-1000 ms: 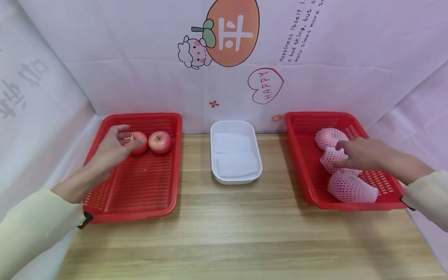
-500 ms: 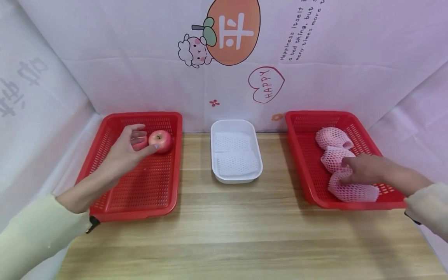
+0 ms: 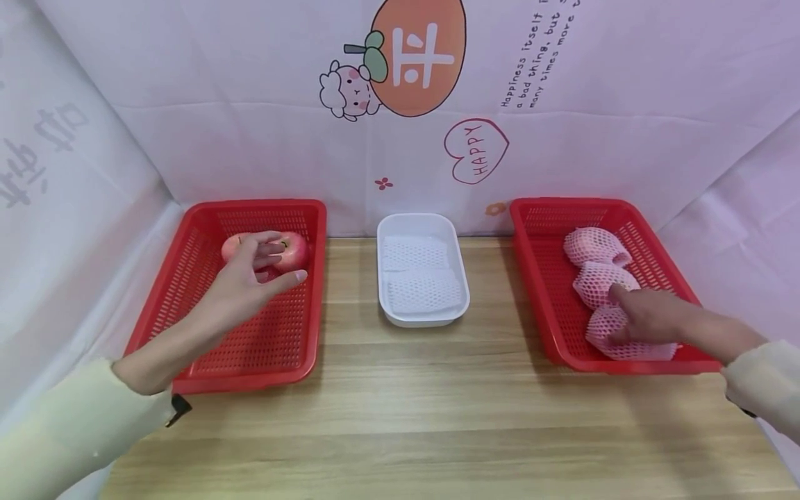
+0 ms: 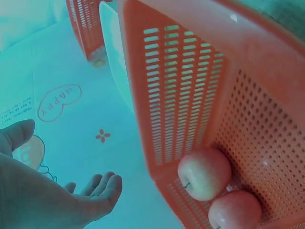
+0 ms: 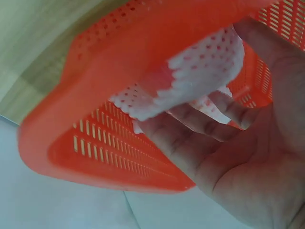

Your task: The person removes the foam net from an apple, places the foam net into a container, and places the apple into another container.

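Observation:
My left hand [image 3: 246, 274] hovers over the left red basket [image 3: 187, 382], fingers loosely bent, holding nothing. Below it lie two red apples; one apple [image 3: 292, 251] is partly covered by the fingers in the head view. In the left wrist view both show whole: the upper apple [image 4: 205, 173] and the lower apple [image 4: 236, 210]. My right hand [image 3: 656, 316] is inside the right red basket [image 3: 544, 319], thumb and fingers around the nearest foam-netted fruit [image 3: 603, 333]. In the right wrist view, this foam-netted fruit [image 5: 205, 67] sits between thumb and fingers.
Two more fruits in white foam nets lie behind: the middle netted fruit [image 3: 594, 281] and the far netted fruit [image 3: 594, 244]. A white tray [image 3: 423, 322] with netted-looking lining stands between the baskets on the wooden table [image 3: 406, 410]. A printed cloth [image 3: 262, 139] hangs behind.
My left hand has moved rightward and slightly nearer, over the right-hand apple. My right hand has come down from the middle netted fruit to the nearest one and closed around it.

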A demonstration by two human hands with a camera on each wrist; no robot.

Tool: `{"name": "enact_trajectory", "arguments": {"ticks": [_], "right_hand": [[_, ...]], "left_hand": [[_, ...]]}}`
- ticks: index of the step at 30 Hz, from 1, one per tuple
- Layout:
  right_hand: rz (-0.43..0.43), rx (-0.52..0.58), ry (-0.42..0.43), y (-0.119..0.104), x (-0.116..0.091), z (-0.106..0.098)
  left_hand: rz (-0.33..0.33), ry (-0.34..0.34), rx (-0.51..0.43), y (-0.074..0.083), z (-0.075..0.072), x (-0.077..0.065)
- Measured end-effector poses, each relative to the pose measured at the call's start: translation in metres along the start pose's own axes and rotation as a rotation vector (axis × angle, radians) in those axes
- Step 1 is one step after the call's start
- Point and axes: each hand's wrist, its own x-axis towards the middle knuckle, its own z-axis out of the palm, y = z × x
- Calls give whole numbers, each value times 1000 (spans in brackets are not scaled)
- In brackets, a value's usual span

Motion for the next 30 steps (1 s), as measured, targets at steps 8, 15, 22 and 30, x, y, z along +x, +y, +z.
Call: {"name": "enact_trajectory", "arguments": {"ticks": [8,15,22,30], "right_hand": [[-12,11,18,1,-4,14],[-38,25,55,2,-9,24],[-73,24,126,1,-11,29],[-86,3,173,-2,-12,28]], "left_hand": [[40,-23,49,6,17,-6],[95,-14,90,8,32,-13],[126,-26,110,6,41,-17],[116,-53,118,5,46,-24]]}}
